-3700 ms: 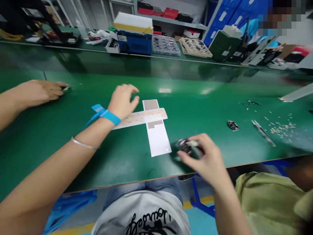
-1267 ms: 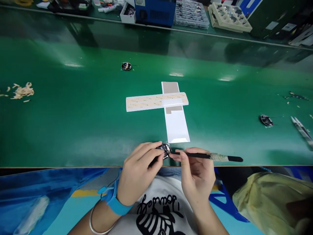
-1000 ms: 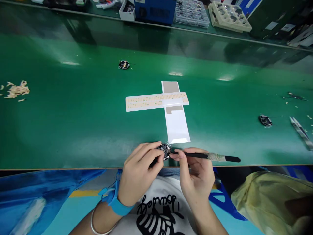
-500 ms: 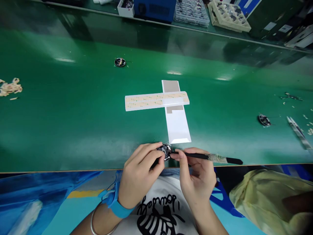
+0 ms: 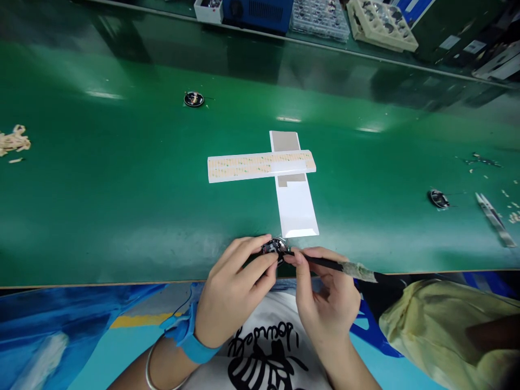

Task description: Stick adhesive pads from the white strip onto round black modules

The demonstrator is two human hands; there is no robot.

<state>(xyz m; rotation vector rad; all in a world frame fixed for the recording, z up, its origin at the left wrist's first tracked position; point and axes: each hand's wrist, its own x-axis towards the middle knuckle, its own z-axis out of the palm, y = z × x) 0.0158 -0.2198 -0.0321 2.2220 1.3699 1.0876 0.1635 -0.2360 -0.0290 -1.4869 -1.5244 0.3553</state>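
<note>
My left hand [image 5: 239, 287] is closed at the table's front edge, its fingers gripping a small round electronic assembly [image 5: 274, 248] with a black rim and silvery parts inside. The fingers cover its left side. My right hand [image 5: 327, 290] pinches a slim black hand tool [image 5: 325, 262] with a grey wrapping round its handle. The tool's left end reaches the right side of the round assembly; its exact tip is too small to make out. Just beyond the hands lies a white card [image 5: 298, 208], crossed by a sheet of small tan adhesive pieces [image 5: 239, 167].
Another round assembly [image 5: 194, 99] lies at the back left, a third [image 5: 439, 199] at the right. Silver tweezers [image 5: 495, 219] rest near the right edge. Peeled tan scraps [image 5: 15, 141] are heaped at far left. A shelf at the back carries a clear tray [image 5: 319, 20] and a cream tray [image 5: 382, 24].
The right hand's tool has turned slightly, its handle end now angled lower and its black rear end no longer visible. Left fingers have shifted slightly over the round assembly.
</note>
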